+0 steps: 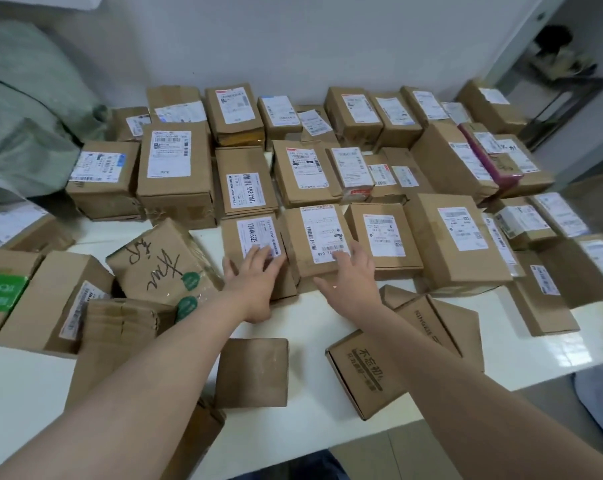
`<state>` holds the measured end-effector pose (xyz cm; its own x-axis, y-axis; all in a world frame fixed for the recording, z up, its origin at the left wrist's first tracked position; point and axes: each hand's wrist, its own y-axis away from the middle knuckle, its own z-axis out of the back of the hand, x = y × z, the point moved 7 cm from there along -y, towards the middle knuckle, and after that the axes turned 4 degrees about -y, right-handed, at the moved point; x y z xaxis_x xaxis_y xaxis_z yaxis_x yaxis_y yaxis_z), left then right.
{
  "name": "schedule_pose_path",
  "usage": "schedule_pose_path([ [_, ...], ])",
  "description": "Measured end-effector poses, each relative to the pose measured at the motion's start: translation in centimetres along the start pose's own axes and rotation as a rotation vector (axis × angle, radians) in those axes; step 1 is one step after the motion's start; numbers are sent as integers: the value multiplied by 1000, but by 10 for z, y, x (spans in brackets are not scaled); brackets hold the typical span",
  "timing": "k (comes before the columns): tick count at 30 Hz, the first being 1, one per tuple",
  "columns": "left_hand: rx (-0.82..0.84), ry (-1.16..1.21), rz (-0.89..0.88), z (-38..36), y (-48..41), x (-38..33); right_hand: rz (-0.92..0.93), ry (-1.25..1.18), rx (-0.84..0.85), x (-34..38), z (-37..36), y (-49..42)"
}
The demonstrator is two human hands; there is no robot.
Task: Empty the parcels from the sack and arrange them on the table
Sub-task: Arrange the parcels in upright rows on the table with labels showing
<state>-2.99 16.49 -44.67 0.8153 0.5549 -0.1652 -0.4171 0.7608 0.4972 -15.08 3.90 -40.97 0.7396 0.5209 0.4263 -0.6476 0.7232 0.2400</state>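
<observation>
Several brown cardboard parcels with white labels lie in rows on the white table (303,327). My left hand (255,275) rests with straight fingers on a labelled parcel (248,244) in the front row. My right hand (350,275) lies flat on the neighbouring labelled parcel (319,237), fingers spread. The green sack (26,123) slumps at the back left against the wall.
Unsorted boxes crowd the left front, among them one with handwriting (161,261) and one with a green print (0,289). A plain box (251,372) and a printed box (362,372) sit near the front edge. A doorway opens at the far right.
</observation>
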Motion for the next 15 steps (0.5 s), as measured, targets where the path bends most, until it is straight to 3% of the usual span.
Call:
schedule_pose_path([
  [2, -110, 39, 36, 19, 5, -13, 47, 12, -71, -6, 18, 9],
  [6, -490, 290, 158, 72, 19, -54, 52, 13, -221, -37, 61, 21],
  [7, -506, 355, 171, 79, 19, -67, 41, 19, -257, -48, 73, 23],
  [9, -384, 406, 92, 80, 12, -104, -9, -3, -293, -76, 93, 26],
  [12, -101, 268, -75, 54, 7, -161, -131, 12, -252, -128, 110, 30],
  [15, 44, 202, -21, 16, 5, -187, -169, 89, -259, -174, 118, 40],
])
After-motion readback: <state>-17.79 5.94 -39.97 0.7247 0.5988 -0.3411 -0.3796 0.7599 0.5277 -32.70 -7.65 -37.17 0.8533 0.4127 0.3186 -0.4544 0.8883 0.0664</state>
